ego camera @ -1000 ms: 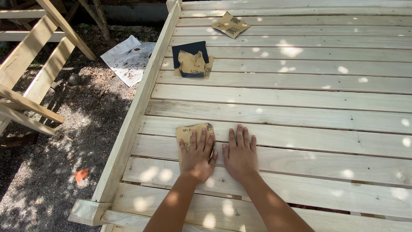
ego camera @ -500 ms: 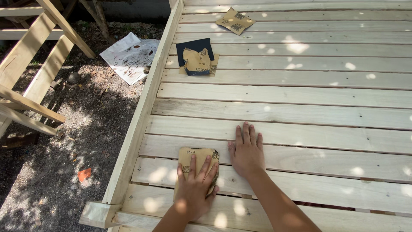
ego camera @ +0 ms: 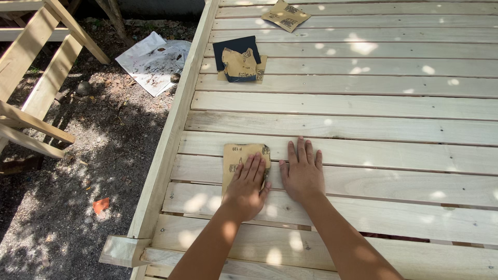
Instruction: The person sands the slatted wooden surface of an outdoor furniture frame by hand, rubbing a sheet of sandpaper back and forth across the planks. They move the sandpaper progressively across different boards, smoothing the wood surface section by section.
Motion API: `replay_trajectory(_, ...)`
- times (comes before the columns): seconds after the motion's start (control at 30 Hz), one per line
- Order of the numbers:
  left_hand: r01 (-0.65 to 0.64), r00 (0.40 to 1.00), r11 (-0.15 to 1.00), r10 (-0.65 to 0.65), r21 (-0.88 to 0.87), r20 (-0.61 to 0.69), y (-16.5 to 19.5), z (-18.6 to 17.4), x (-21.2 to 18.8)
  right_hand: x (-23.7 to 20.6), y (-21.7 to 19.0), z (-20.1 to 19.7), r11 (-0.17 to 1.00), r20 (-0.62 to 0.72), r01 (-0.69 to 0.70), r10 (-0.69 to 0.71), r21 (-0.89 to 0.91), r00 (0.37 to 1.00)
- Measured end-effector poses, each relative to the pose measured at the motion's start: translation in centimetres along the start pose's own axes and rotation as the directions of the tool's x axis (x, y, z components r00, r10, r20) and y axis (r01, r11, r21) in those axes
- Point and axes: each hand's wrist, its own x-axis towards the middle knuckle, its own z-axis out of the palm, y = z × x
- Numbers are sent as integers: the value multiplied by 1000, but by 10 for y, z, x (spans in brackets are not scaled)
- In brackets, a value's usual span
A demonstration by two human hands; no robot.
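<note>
My left hand (ego camera: 247, 189) presses flat on a tan sheet of sandpaper (ego camera: 240, 156) that lies on the pale wooden slats (ego camera: 363, 135) near the platform's left side. Its fingers cover the sheet's lower half. My right hand (ego camera: 302, 172) lies flat and spread on the bare slats just to the right of the sheet, holding nothing.
More sandpaper lies farther up: a dark sheet with a tan piece on it (ego camera: 239, 63) and a folded tan sheet (ego camera: 286, 14). The platform's left edge beam (ego camera: 171, 135) drops to dirt ground with a white sack (ego camera: 153, 61) and a wooden frame (ego camera: 36, 78).
My left hand has slid the sandpaper along the slats, toward me and then back up a little. My right hand has stayed flat beside it.
</note>
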Motion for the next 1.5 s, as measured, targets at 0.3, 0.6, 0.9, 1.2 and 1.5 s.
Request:
replay_trajectory(0.3,63,981,997,-54,43,-186,20,2,-31,-4,-2,1,1000,9,6,-6,0,1000)
replay_trajectory(0.6,205,976,978,-207,-42,-63,4,-29,86,-2,-1,1,996,-32,0,3,92,999)
replay_trajectory(0.9,-47,917,984,110,170,-384,43,10,-73,-1,0,12,995,-61,5,1,103,998)
replay_trajectory(1.2,218,975,975,-219,-48,-21,13,-28,103,1,2,10,978,-69,-8,23,207,997)
replay_trajectory(1.5,-17,972,998,32,67,-232,65,9,-30,1,33,15,953,-72,42,-21,300,997)
